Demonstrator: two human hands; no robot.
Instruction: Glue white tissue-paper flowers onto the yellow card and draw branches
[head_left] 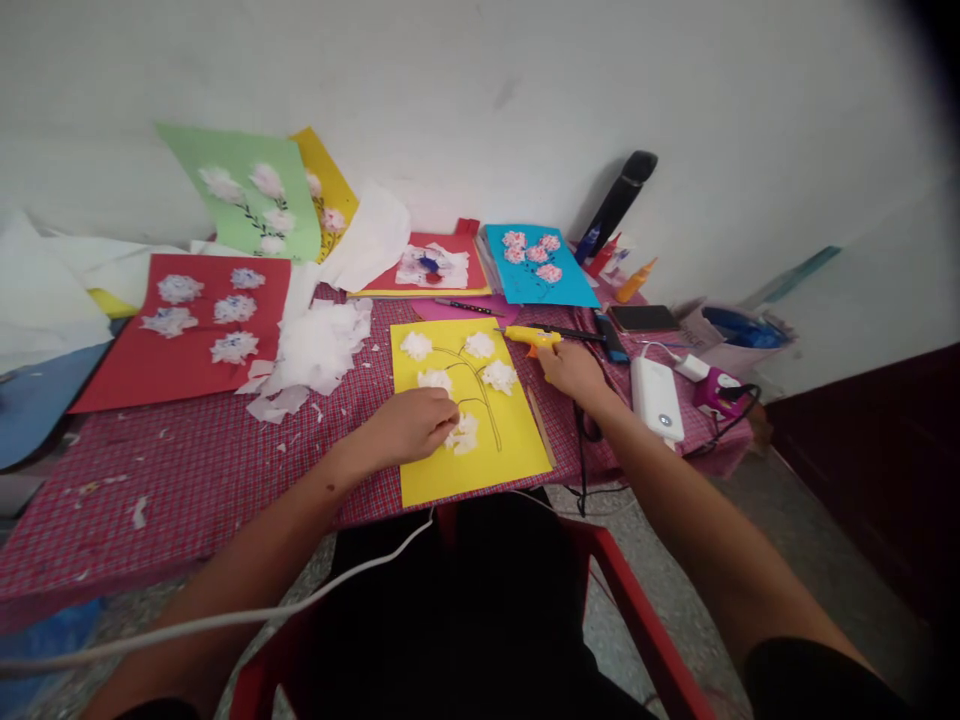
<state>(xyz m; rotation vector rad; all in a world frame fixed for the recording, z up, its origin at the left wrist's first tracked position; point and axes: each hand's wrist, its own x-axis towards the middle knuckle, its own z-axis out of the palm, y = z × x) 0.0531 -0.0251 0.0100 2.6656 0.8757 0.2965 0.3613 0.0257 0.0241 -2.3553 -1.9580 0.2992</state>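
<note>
A yellow sheet lies at the table's front edge, bearing a drawn stem with branches and several white tissue-paper flowers. My left hand is over the sheet's left side, fingers curled together beside the lowest flower; whatever they pinch, if anything, is hidden. To the right of the sheet, my right hand is closed round the handle of a yellow glue gun, whose nozzle points left over the sheet's upper right corner. A wooden stick lies along the sheet's right edge.
Torn white tissue paper is piled left of the sheet. Flower pictures on red, green and blue paper stand or lie behind. At right are a power bank, a phone, a cutter and cables.
</note>
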